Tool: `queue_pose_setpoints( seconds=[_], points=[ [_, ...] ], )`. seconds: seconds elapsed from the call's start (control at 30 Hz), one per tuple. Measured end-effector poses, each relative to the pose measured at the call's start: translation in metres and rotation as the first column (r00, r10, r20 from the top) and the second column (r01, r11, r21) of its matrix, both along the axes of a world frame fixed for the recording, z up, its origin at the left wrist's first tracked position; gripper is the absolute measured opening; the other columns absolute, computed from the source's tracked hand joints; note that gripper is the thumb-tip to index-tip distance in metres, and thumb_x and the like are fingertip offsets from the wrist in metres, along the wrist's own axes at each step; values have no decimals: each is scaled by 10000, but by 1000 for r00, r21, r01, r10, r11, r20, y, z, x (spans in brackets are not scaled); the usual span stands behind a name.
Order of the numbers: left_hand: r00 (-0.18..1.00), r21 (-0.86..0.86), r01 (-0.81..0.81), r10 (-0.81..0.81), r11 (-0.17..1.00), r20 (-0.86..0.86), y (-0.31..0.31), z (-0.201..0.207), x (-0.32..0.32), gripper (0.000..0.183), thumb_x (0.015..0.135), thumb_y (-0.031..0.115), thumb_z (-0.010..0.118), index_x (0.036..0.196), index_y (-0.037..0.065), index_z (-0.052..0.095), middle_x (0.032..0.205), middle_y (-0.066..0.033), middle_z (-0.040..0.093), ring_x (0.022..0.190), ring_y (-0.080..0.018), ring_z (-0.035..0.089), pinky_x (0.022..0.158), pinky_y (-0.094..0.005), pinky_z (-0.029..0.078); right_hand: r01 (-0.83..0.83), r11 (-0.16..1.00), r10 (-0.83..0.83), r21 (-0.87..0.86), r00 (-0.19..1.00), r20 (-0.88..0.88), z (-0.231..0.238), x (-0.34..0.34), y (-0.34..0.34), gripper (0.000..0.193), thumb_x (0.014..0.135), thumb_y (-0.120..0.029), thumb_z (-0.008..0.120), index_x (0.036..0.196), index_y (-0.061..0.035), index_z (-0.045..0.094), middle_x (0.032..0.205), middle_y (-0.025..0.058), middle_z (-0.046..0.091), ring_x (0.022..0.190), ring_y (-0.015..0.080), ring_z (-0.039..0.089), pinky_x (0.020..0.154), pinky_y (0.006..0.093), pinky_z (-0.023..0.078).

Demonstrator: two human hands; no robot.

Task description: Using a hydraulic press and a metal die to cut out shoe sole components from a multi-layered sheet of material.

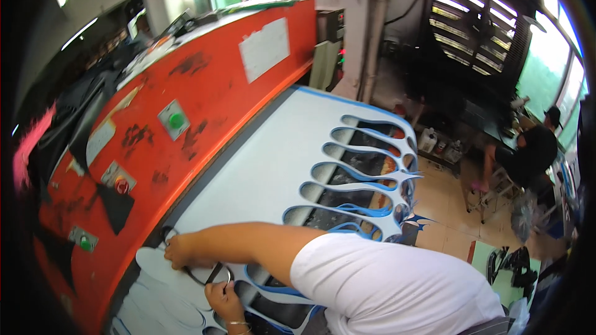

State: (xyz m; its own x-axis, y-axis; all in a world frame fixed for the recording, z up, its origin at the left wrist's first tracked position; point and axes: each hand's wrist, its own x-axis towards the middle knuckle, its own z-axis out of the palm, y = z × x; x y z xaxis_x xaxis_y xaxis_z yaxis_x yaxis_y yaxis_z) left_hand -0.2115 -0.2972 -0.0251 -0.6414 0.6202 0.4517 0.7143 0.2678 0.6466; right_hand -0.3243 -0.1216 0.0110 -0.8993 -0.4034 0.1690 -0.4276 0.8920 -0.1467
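A layered white-and-blue sheet lies across the work surface, with sole-shaped openings along its right side. My right hand reaches over the sheet, its fingers closed on the far end of a dark-rimmed, sole-shaped cutting die. At the near end, my left hand, with a bracelet at the wrist, is closed around the die's rim. The die sits on or just above the sheet; I cannot tell which. A white sole-shaped piece lies beside my right hand.
A red machine beam with green and red buttons runs along the far left side of the sheet. Black cloth scraps hang from it. At the right, a person in dark clothing sits near a bench. Bottles stand beyond the sheet.
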Motion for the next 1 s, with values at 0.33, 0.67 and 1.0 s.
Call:
queue_pose_setpoints(
  seconds=[0.33,0.67,1.0],
  points=[
    [1000,225,8,-13,974,25,-6,38,-24,78,735,13,704,737,7,627,711,-95,550,663,-241,518,613,-326,422,-320,944,325,82,945,-45,4,-3,-3,214,743,-199,667,928,-100,629,936,106,596,954,299,604,922,459,461],
    [971,-262,-163,108,951,-212,-39,-24,-2,970,763,444,742,1424,-86,268,1071,-236,624,950,-357,621,781,-406,513,-227,868,51,-441,925,-377,-11,40,-3,219,652,-50,640,868,-81,636,899,62,627,894,271,617,867,366,501],
    [968,-698,-76,-116,712,-224,42,38,-92,385,923,399,505,1134,116,662,1190,-116,625,1147,-297,562,952,-470,441,766,494,-745,-411,617,255,26,105,60,297,847,-259,624,966,13,629,820,241,647,818,390,637,723,445,481]
  ],
)
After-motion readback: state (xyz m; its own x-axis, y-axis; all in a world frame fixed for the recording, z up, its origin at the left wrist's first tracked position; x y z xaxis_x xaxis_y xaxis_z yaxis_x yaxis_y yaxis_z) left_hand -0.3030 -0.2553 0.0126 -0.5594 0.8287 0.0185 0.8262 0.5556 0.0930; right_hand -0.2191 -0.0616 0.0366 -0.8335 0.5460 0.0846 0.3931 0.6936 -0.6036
